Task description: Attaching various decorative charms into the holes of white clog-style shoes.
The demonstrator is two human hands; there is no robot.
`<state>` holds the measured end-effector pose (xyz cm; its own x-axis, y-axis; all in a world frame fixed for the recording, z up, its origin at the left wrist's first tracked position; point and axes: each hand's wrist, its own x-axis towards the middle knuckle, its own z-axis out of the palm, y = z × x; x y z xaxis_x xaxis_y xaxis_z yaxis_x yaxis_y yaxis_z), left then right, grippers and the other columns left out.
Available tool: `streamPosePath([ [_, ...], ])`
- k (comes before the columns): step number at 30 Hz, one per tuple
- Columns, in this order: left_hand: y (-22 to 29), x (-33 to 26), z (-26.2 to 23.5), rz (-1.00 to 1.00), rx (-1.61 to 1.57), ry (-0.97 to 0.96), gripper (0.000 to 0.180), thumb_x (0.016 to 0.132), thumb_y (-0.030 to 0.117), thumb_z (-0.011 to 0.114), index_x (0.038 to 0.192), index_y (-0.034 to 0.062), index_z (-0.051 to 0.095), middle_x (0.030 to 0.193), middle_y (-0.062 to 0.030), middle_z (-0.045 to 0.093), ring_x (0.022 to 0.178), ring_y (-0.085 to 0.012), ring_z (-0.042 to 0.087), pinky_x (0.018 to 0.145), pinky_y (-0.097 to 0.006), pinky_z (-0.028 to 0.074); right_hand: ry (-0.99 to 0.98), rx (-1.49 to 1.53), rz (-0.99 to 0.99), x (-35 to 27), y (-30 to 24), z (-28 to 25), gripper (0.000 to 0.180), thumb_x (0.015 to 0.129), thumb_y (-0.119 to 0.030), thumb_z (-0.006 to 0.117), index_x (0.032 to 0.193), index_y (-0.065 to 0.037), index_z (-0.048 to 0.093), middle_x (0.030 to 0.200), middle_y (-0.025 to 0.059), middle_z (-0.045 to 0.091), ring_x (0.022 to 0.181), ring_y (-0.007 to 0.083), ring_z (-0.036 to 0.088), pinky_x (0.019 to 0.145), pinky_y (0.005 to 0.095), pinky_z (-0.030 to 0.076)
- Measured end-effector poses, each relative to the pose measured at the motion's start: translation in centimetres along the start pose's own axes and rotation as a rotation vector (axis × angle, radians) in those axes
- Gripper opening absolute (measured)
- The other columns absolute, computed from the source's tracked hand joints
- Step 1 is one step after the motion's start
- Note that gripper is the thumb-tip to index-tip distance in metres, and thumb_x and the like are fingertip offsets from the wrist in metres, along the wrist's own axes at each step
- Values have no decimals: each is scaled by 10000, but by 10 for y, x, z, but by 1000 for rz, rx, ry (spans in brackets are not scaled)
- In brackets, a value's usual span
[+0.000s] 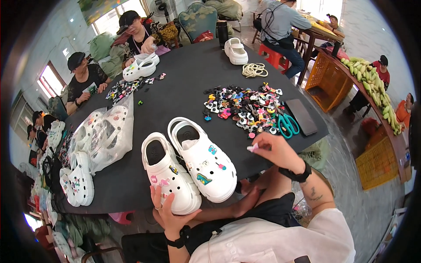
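Observation:
Two white clogs with heel straps stand side by side on the black table, toes toward me. My left hand (169,212) grips the toe of the left clog (177,193), fingers along its side and thumb across the front. Pink charms sit on that clog. The right clog (212,171) bears a green dinosaur charm (203,179) and a few other colourful ones. Over the table's near right edge, my right hand (278,151) pinches a small pink and white shoe charm (252,148), partly hidden by the fingertips. A loose pile of shoe charms (245,107) lies just beyond this hand.
Teal-handled scissors (287,126) and a dark phone (301,116) lie right of the pile. A clear bag of clogs (107,136) and another decorated pair (76,179) sit left. Coiled rope (254,70) and a white clog (236,51) stand far off. Co-workers sit across the table.

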<state>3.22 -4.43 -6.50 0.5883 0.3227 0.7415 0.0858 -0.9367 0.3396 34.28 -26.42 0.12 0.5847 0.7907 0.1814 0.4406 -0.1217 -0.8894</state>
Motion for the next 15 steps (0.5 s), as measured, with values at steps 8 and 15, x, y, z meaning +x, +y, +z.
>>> streamPosePath([
  [8,-3,-3,-1,-15,-5,1,970,537,468,940,1320,186,441,1507,-176,322,1404,-491,273,1093,-635,330,183,-787,-342,59,-2,-37,321,854,-127,693,1149,-51,592,1061,147,619,1001,342,613,860,403,497],
  [15,-1,-2,-1,-14,-17,12,968,530,458,945,1315,184,449,1504,-176,326,1404,-489,275,1093,-632,332,-11,-869,-185,98,31,-29,285,803,-214,740,1005,-26,669,961,149,661,913,329,652,787,415,522],
])
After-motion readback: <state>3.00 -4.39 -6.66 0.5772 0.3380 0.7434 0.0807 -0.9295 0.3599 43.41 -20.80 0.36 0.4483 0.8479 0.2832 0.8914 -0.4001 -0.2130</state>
